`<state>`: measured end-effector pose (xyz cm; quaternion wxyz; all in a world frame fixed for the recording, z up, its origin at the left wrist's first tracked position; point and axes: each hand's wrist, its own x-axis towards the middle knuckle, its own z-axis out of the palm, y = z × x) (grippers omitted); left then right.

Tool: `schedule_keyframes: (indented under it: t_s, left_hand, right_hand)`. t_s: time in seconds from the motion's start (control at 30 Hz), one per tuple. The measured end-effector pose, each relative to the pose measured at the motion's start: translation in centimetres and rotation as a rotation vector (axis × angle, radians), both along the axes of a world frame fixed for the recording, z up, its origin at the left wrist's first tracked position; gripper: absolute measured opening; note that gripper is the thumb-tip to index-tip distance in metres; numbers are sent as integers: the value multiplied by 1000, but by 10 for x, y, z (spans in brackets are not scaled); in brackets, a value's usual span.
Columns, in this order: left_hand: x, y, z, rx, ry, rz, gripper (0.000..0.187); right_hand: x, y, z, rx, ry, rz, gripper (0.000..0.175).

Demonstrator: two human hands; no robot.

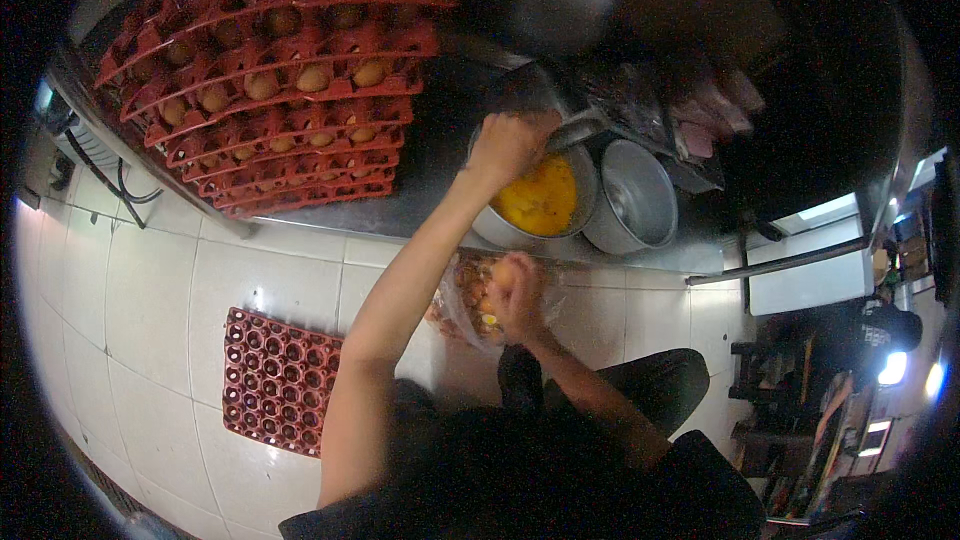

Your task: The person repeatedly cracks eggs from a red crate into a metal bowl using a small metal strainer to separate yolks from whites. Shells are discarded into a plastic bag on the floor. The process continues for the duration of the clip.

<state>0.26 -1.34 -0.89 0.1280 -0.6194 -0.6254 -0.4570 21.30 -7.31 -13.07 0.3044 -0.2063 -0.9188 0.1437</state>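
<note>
My left hand (pixel 514 141) is over the near rim of a metal pot (pixel 589 199). Its fingers are curled, and whether they hold anything is hidden. Yellow beaten or cracked egg (pixel 538 199) lies in the pot. Lower down, my right hand (pixel 519 298) is blurred, with its fingers around a brown egg or eggshell (pixel 504 275). Beneath it, a clear plastic bag (pixel 466 319) on the floor contains many broken brown eggshells (pixel 472 286). Touching the pot on its right is a second metal pot (pixel 637 195), tilted in view.
Stacked red egg trays (pixel 300 112) with brown eggs rise at the left of the metal table (pixel 442 199). A red egg tray (pixel 277 382) lies on the tiled floor. Dark plastic-wrapped items (pixel 637 101) sit behind the pots. A larger metal vessel (pixel 559 11) stands farther back.
</note>
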Motion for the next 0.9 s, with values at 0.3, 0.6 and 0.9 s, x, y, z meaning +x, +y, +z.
schedule_keyframes:
  t_s: [0.3,0.6,0.9]
  left_hand:
    - [15,9,-10,-18,146,-79,18]
    - [-2,6,-9,-101,36,-98,33]
    - [-17,-11,0,-284,-58,-26,21]
  right_hand:
    - [12,17,-37,-218,-615,-239,49]
    - [-147,51,290,39,287,171,26]
    - [-547,124,327,446,-89,577,60]
